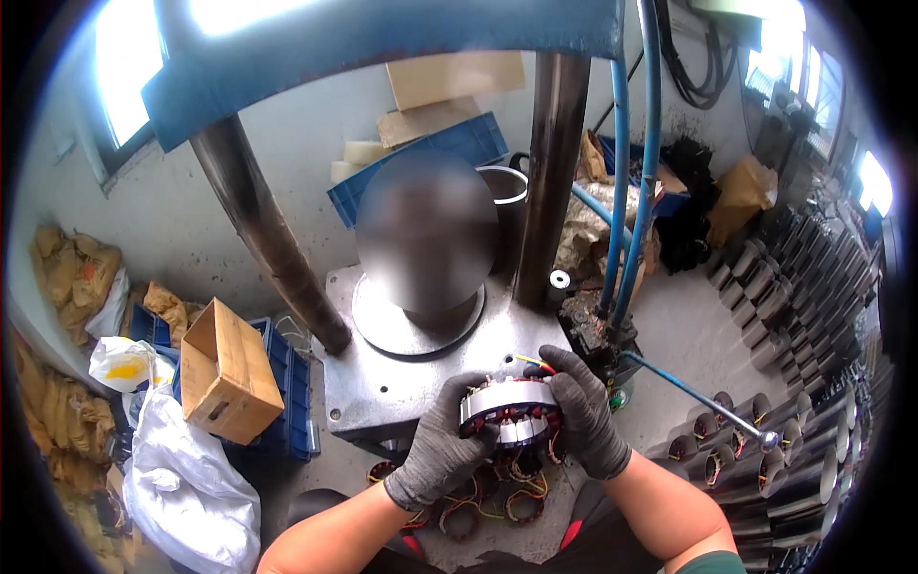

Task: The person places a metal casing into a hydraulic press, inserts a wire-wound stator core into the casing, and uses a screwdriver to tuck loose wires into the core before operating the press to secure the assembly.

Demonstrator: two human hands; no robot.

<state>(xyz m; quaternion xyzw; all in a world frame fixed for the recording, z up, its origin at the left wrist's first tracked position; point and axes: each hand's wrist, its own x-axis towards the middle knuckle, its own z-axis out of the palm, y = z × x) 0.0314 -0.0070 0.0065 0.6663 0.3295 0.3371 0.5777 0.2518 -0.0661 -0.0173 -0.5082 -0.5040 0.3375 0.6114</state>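
A motor stator (511, 398), a silvery laminated ring with dark edges and reddish windings, is gripped between my two hands in front of the press. My left hand (438, 452), in a dark grey knitted glove, wraps its left side. The gloved right hand (587, 418) clasps the opposite side. Short coloured lead wires (534, 363) stick up from the ring by the right fingers. Just beyond lies the metal bed plate (382, 390) of the press, bearing a round disc (387, 330). A smeared, blurred patch hides what stands on the disc. Below my hands, several wound rings (524, 505) with coloured leads lie low down.
Two dark steel columns (263, 230) (553, 182) rise to a blue crossbeam (402, 33). Left are a cardboard box (229, 373), a blue crate (292, 402) and a white sack (186, 478). A ball-ended lever (703, 402) juts right, near rows of metal cylinders (803, 478).
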